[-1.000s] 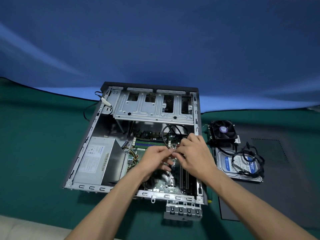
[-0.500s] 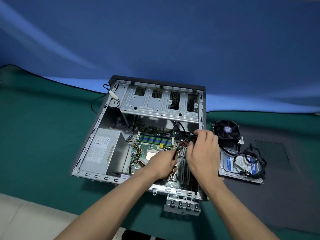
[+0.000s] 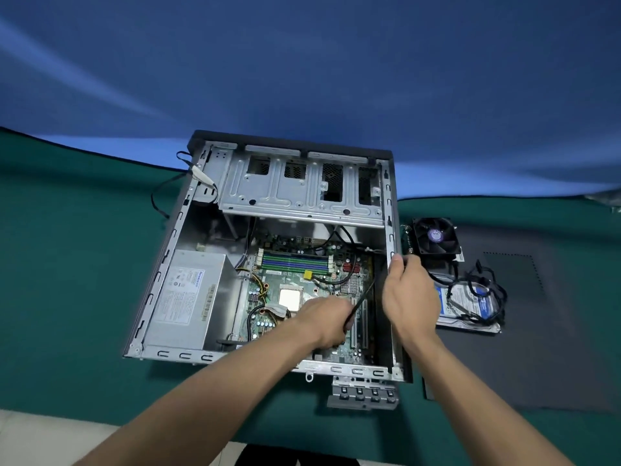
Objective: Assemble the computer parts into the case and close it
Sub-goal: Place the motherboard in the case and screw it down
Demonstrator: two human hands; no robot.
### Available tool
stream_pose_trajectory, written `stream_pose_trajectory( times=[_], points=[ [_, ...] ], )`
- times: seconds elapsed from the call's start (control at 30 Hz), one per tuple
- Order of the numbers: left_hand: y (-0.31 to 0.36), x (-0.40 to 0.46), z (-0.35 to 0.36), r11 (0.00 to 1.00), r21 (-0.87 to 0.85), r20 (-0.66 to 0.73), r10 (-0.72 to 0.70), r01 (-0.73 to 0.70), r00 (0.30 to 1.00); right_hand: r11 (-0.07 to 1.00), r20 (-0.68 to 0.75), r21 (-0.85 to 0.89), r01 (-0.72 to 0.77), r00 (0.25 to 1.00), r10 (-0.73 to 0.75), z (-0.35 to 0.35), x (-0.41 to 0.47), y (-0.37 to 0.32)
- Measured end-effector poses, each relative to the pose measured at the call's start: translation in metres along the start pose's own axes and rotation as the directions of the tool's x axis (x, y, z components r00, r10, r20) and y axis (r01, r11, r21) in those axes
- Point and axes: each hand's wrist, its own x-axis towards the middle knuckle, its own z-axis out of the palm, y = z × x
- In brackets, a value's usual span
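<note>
Case: open, lying flat on the green counter.
Left hand: inside the case over the motherboard, fingers curled round a black cable.
Right hand: at the case's right wall, gripping the cable's far end.
Fan: just right of the case.
Hard drive: nearer than the fan, cables piled on it.

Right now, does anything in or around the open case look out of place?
Nothing looks damaged or spilled. The CPU socket on the motherboard sits bare, while the cooler fan and the hard drive lie outside the case on the mat. A loose cable trails over the case's far left corner.
</note>
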Motion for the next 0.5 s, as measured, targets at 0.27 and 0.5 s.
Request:
stream_pose_trajectory(
  times=[0.27,0.5],
  points=[
    [0.0,0.008,0.005,0.995,0.07,0.075,0.066,-0.071,0.995,0.986,0.029,0.037,-0.163,0.986,0.162,0.0,-0.007,0.001],
    [-0.005,0.013,0.011,0.984,-0.173,0.27,0.081,-0.034,0.96,0.98,-0.049,0.01,-0.197,0.979,0.197,-0.003,-0.015,0.003]
  ],
)
